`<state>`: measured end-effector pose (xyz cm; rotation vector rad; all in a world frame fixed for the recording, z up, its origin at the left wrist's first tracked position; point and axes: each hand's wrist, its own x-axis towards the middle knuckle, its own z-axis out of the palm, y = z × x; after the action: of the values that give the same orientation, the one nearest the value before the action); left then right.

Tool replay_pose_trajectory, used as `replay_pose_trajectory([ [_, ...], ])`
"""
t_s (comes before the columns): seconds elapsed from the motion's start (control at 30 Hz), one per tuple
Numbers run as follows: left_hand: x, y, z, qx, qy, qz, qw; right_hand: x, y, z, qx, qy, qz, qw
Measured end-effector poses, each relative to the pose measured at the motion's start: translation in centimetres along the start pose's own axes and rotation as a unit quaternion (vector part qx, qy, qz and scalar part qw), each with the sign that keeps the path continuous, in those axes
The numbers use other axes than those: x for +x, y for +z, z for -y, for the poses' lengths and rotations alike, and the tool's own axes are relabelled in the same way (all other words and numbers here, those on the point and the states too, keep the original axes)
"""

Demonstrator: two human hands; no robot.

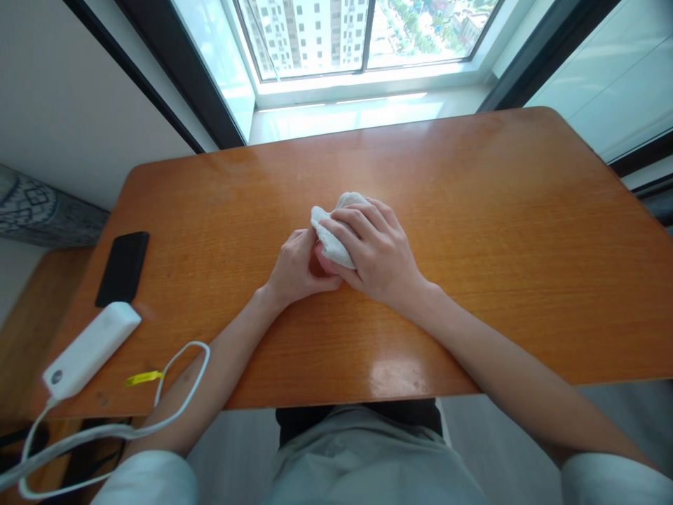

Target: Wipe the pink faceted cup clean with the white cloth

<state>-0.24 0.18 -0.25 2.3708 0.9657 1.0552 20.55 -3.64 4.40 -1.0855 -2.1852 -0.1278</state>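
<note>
A small white cloth (336, 242) is bunched up at the middle of the orange wooden table (473, 210). My right hand (376, 256) lies over it with fingers curled round the bundle. My left hand (297, 270) is closed beside it, fingers tucked against the cloth's lower left edge and touching my right thumb. Most of the cloth is hidden under my right hand.
A black phone (123, 267) lies flat near the table's left edge. In front of it sits a white power bank (90, 348) with a white cable (179, 382) looping off the front edge. A window sill runs behind the table.
</note>
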Motion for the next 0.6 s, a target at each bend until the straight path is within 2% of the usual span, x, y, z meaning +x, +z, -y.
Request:
replay_pose_trajectory([
  [0.17,-0.2,-0.1,-0.1,-0.038,-0.046,0.018,0.998,-0.1,0.2,-0.1,0.071,0.032,-0.027,0.997],
  [0.3,-0.2,-0.1,0.0,-0.049,-0.065,0.026,0.996,-0.3,0.8,-0.5,0.188,0.084,-0.084,0.975],
  [0.37,-0.1,-0.1,0.0,-0.045,-0.063,0.030,0.997,-0.6,1.4,-0.8,0.270,0.149,-0.115,0.944],
  [0.4,-0.1,-0.1,0.1,-0.041,-0.060,0.029,0.997,-0.7,1.7,-1.0,0.314,0.200,-0.127,0.919],
  [0.5,-0.2,-0.2,0.1,-0.038,-0.052,0.021,0.998,-1.1,2.9,-1.8,0.417,0.361,-0.128,0.824],
  [0.53,-0.2,-0.2,0.1,-0.039,-0.052,0.020,0.998,-1.2,3.2,-2.1,0.436,0.394,-0.122,0.800],
  [0.6,-0.2,-0.3,0.1,-0.039,-0.057,0.023,0.997,-1.4,3.6,-2.4,0.453,0.423,-0.114,0.776],
])
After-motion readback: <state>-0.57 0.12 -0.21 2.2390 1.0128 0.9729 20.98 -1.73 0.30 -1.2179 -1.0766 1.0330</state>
